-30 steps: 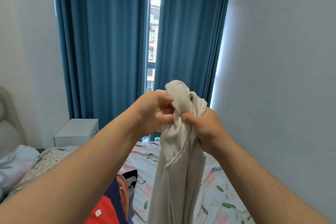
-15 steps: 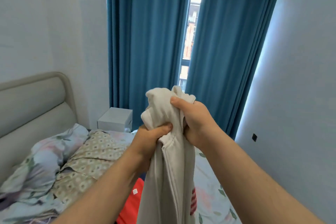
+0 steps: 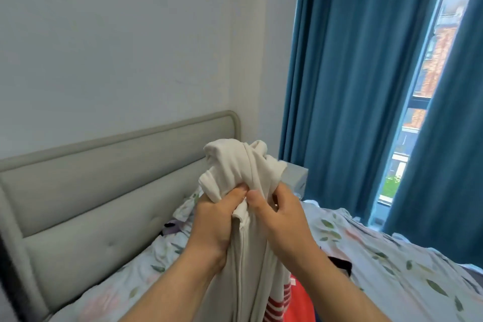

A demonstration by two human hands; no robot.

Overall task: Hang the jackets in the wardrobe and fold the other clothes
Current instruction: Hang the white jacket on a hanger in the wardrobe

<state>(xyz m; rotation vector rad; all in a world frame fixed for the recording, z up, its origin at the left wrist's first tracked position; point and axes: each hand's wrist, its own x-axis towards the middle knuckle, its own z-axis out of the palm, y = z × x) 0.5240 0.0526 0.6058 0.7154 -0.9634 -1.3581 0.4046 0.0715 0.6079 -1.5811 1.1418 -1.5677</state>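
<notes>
Up at chest height, a bunched cream-white cotton garment [image 3: 235, 165] hangs over the bed, with a long stitched seam running down its front. The left hand [image 3: 214, 219] has its fingers curled tight into the gathered cloth, thumb pressed on the front. The right hand [image 3: 285, 219] grips the same bunch just beside it, and the two thumbs almost meet.

Beneath them lies a bed covered by a pale floral-print sheet [image 3: 392, 256]. A red piece of clothing [image 3: 300, 300] lies on it, with a red-and-white striped fabric [image 3: 274, 303] touching it, both partly hidden by the hanging garment. A small black item [image 3: 339, 265] lies near the right forearm.

A grey padded headboard [image 3: 104, 178] stands against the plain pale wall [image 3: 130, 47]. A white bedside cabinet [image 3: 296, 175] sits in the corner behind the garment. Long teal-blue curtains [image 3: 339, 86] are parted beside it, showing a narrow window [image 3: 428, 86] with brick buildings outside.
</notes>
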